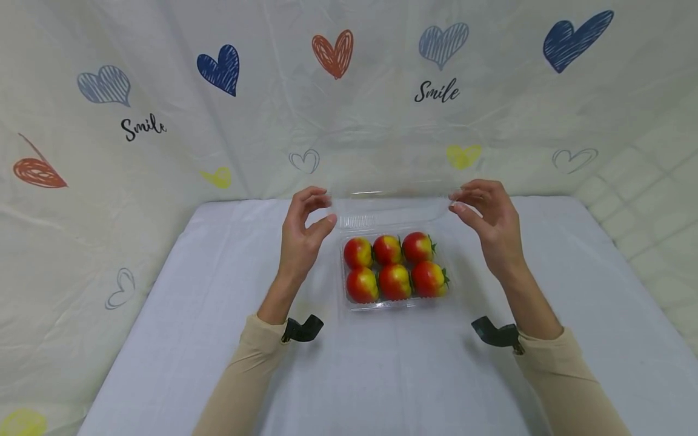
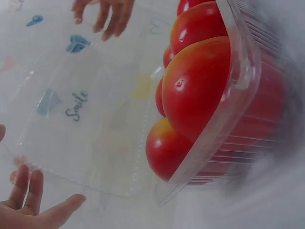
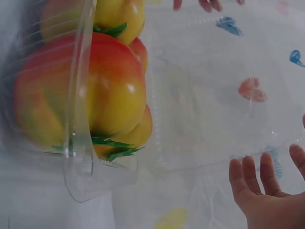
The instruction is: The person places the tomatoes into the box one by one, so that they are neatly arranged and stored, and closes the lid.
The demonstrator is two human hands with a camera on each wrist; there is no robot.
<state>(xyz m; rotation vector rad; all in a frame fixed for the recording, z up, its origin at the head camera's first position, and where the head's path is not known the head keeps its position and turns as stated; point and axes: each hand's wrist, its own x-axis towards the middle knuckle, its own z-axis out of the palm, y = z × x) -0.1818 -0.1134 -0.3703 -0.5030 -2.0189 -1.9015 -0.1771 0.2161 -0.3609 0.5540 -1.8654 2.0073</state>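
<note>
Several red-and-yellow fruits (image 1: 394,281) with green leaves sit in two rows inside a clear plastic clamshell box (image 1: 395,306). Its transparent lid (image 1: 389,209) stands raised at the far side. My left hand (image 1: 302,236) is at the lid's left edge, its fingertips touching or very near it, and the thumb stands apart from the fingers. At the opposite edge is my right hand (image 1: 495,233), held the same way. In the left wrist view the left fingers (image 2: 34,191) look fairly straight beside the lid. The right wrist view shows the right fingers (image 3: 269,176) extended by the lid's edge.
A white cloth (image 1: 371,375) covers the table under the box. Behind it hangs a pale curtain (image 1: 371,115) printed with hearts and the word Smile. Each wrist carries a black mount (image 1: 303,329) near the beige sleeve.
</note>
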